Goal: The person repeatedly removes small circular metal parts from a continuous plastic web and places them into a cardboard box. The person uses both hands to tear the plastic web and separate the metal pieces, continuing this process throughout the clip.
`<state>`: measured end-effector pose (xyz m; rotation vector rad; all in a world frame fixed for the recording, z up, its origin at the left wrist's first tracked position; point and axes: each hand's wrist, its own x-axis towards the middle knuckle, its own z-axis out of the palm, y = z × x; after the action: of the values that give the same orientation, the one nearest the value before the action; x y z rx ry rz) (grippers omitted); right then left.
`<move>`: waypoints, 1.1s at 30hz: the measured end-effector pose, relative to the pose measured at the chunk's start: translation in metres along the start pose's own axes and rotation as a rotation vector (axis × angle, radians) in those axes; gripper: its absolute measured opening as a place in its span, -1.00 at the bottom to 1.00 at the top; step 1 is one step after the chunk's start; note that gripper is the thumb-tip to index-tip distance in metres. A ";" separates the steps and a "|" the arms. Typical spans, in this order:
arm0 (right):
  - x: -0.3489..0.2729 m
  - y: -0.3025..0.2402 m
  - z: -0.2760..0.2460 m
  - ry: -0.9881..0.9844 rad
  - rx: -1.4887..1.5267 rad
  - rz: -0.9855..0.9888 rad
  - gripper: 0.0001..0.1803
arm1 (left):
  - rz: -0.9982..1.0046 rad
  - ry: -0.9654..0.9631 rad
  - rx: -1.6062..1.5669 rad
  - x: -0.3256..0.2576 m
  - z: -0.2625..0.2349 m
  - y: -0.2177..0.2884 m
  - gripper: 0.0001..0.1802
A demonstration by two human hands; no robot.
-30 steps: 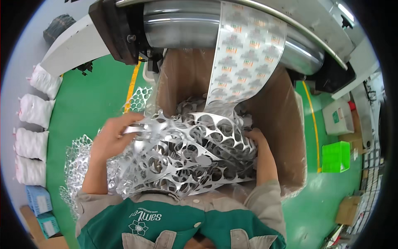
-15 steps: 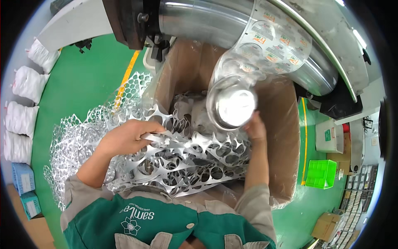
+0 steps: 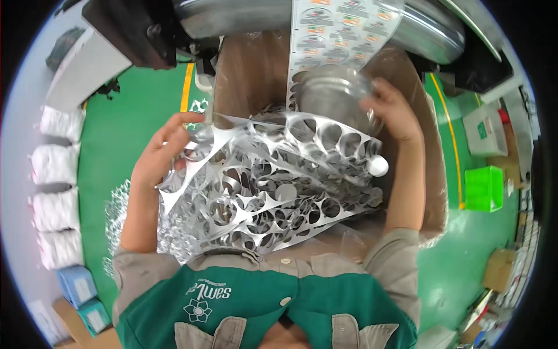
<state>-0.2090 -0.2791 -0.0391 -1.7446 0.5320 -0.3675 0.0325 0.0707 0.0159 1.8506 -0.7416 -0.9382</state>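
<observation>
My right hand [image 3: 395, 110] is closed on the right side of a round steel bowl [image 3: 331, 93], which is blurred by motion and hangs over the carton [image 3: 430, 174]. Behind the bowl, a printed sheet [image 3: 340, 35] with rows of round labels comes down from a steel roller. My left hand [image 3: 163, 154] grips the left end of a silver punched-out foil web [image 3: 224, 136], its fingers curled around the edge. More of this tangled foil, full of round holes, heaps up between my arms. A small pale disc [image 3: 378, 166] lies at the web's right end.
The steel roller [image 3: 433, 29] and a dark machine bracket [image 3: 131, 29] stand just beyond the carton. Loose foil netting [image 3: 119, 215] spills onto the green floor at left. White bundles [image 3: 55, 157] line the left wall. A bright green crate [image 3: 483, 189] sits at right.
My right hand and the bowl have moved up and right, and the bowl has tilted. My left hand has lifted the foil web up and left. The view has shifted, showing the printed sheet hanging straighter.
</observation>
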 end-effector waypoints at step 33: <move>-0.005 0.187 0.033 -0.553 -1.058 0.475 -0.61 | 0.236 0.370 -0.064 -0.005 -0.059 -0.011 -0.49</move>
<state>-0.2255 -0.2823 -0.2284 -2.4768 0.7656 0.8728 0.0804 0.1060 0.0255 1.7665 -0.6718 -0.4465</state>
